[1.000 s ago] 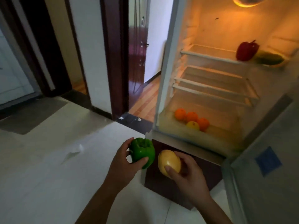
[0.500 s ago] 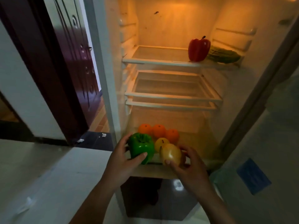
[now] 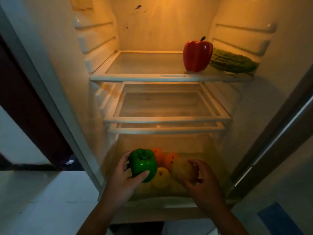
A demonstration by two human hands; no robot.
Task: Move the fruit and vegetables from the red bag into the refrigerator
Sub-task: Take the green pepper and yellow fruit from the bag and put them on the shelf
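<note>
The refrigerator (image 3: 169,78) stands open in front of me, lit orange inside. My left hand (image 3: 122,177) grips a green bell pepper (image 3: 143,164) over the left side of the bottom drawer (image 3: 160,200). My right hand (image 3: 203,180) holds a yellow fruit (image 3: 183,170) over the drawer's right side. Inside the drawer lie two oranges (image 3: 166,159) and a yellow apple (image 3: 160,177). On the top shelf, a red bell pepper (image 3: 197,55) stands next to a bitter gourd (image 3: 232,61). The red bag is out of view.
Two bare glass shelves (image 3: 166,118) sit between the top shelf and the drawer. The refrigerator door (image 3: 279,150) hangs open on the right. A dark wooden door frame (image 3: 33,106) and pale floor tiles (image 3: 42,200) lie to the left.
I have come closer to the refrigerator. Both hands have moved forward and up with the green pepper and the yellow fruit, from in front of the drawer to over it.
</note>
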